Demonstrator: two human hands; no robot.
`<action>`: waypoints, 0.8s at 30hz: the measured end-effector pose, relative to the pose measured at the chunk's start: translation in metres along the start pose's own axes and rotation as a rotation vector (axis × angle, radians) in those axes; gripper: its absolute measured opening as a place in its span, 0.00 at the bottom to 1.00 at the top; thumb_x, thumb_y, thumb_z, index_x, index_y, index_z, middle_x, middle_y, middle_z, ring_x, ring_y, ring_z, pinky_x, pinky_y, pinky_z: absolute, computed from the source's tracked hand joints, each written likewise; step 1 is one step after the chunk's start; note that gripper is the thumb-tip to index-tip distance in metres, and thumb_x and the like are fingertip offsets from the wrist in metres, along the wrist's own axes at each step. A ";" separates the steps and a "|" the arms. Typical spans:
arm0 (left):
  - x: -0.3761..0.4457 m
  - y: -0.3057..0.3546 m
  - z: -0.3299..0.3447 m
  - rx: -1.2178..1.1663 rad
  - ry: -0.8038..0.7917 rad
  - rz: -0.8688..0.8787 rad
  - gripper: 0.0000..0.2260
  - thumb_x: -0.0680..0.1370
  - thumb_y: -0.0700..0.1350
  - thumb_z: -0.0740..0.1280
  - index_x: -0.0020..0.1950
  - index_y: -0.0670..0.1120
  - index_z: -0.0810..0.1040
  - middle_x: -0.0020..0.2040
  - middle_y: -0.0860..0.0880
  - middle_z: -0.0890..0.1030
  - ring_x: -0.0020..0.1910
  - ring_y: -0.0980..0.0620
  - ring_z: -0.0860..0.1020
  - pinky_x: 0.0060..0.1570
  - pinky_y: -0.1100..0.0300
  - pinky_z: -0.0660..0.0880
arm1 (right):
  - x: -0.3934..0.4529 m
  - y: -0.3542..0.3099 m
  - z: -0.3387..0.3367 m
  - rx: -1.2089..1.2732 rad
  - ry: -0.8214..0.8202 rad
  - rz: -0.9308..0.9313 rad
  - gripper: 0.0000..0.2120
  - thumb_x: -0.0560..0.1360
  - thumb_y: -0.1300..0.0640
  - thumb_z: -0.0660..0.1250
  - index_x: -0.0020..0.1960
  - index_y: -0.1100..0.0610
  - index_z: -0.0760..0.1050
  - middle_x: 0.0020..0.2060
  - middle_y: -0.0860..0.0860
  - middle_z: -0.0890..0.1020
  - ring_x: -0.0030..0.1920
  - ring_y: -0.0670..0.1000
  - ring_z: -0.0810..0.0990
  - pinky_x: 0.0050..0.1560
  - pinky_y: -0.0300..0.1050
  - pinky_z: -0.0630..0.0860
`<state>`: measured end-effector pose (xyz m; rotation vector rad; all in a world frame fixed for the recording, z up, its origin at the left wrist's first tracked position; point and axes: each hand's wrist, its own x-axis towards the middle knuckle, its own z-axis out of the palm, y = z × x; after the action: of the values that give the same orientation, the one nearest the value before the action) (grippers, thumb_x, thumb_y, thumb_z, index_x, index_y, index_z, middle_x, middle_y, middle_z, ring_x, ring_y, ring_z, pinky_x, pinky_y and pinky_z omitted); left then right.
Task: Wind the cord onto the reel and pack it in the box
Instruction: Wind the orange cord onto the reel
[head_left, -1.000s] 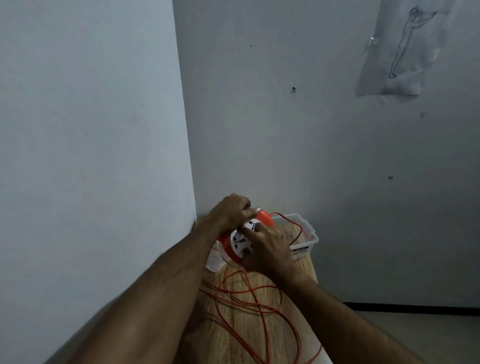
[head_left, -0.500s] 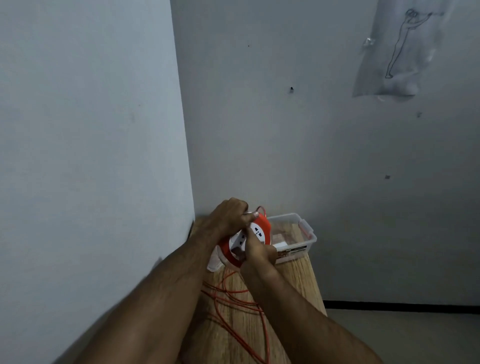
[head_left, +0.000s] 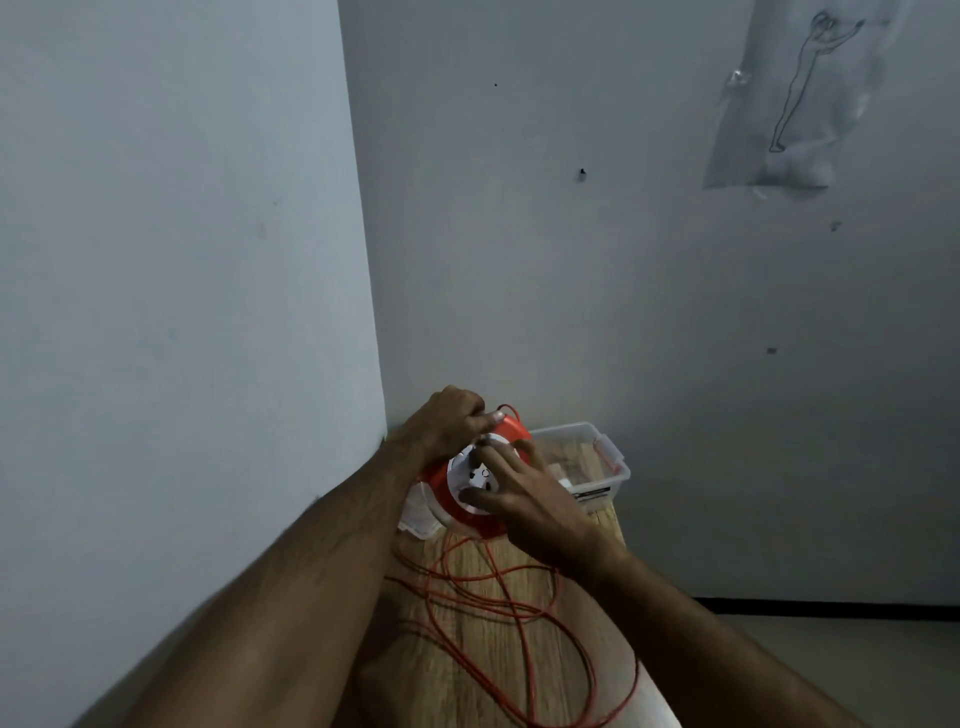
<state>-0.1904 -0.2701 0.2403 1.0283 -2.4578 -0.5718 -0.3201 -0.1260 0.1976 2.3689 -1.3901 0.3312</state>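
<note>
An orange cord reel (head_left: 441, 486) with a white socket face (head_left: 470, 475) is held upright over the far end of a wooden table (head_left: 498, 649). My left hand (head_left: 449, 421) grips its top rim. My right hand (head_left: 524, 499) lies on the socket face, fingers spread on the white disc. Loose orange cord (head_left: 519, 618) trails in loops from the reel across the table toward me. A clear plastic box (head_left: 597, 457) stands just behind and right of the reel, against the wall.
Walls meet in a corner right behind the table's far left. A clear plastic lid or piece (head_left: 415, 519) lies under the reel at the left. The table's right edge drops to the floor (head_left: 831, 654). A sheet with a drawing (head_left: 789, 104) hangs on the wall.
My right hand has turned on the reel's face, from bunched fingers at its front to fingers spread over the socket disc. The cord loops on the table have shifted.
</note>
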 end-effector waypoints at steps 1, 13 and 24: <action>-0.001 0.002 0.000 -0.010 -0.014 0.010 0.22 0.80 0.58 0.62 0.36 0.42 0.78 0.34 0.47 0.79 0.35 0.48 0.78 0.41 0.54 0.76 | 0.000 0.003 -0.003 -0.015 -0.031 -0.001 0.24 0.71 0.54 0.77 0.66 0.50 0.77 0.70 0.58 0.71 0.73 0.60 0.67 0.71 0.68 0.65; -0.001 0.001 0.008 0.003 -0.080 0.024 0.19 0.80 0.58 0.64 0.36 0.46 0.78 0.34 0.49 0.78 0.34 0.50 0.77 0.37 0.56 0.72 | 0.003 0.008 -0.001 -0.142 -0.039 -0.061 0.24 0.74 0.46 0.74 0.68 0.47 0.74 0.68 0.57 0.70 0.70 0.59 0.69 0.70 0.69 0.66; 0.004 0.004 0.006 -0.043 0.017 -0.006 0.19 0.81 0.57 0.64 0.39 0.45 0.79 0.36 0.49 0.81 0.35 0.52 0.79 0.38 0.58 0.74 | 0.014 -0.023 0.010 0.337 0.323 0.719 0.27 0.70 0.41 0.74 0.65 0.51 0.78 0.53 0.51 0.86 0.50 0.51 0.85 0.55 0.49 0.82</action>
<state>-0.1987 -0.2686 0.2380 1.0195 -2.4179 -0.6119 -0.2926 -0.1310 0.1895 1.8228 -2.0893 1.1574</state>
